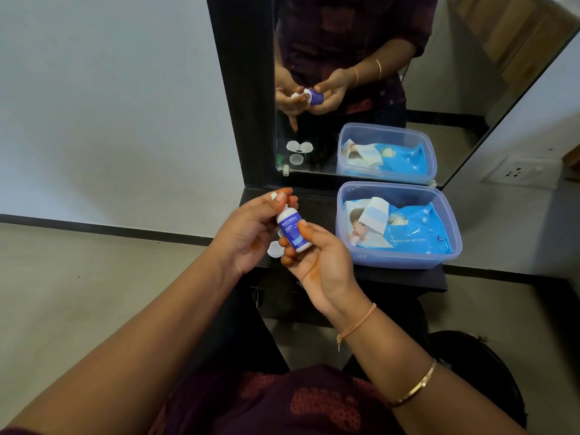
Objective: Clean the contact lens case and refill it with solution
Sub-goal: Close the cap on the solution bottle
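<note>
1. "MULTISOL+" stands in white on the blue label of the small white plastic bottle.
2. "CARING BABY WET WIPES" stands on the blue wipes pack in the clear plastic tub at the dark desk's right edge.

Clear bluish plastic tub sits on rt side of black worktop, no lid. Inside: blue pack of baby wet wipes, lying flat, white flap peeled up at its left end. Mirror w/ dark frame stands at back of worktop, tub close to it; shows tub + pack reflected. White wall socket on wall to rt. Pale wall at left, black skirting along bottom, beige floor below.
</note>
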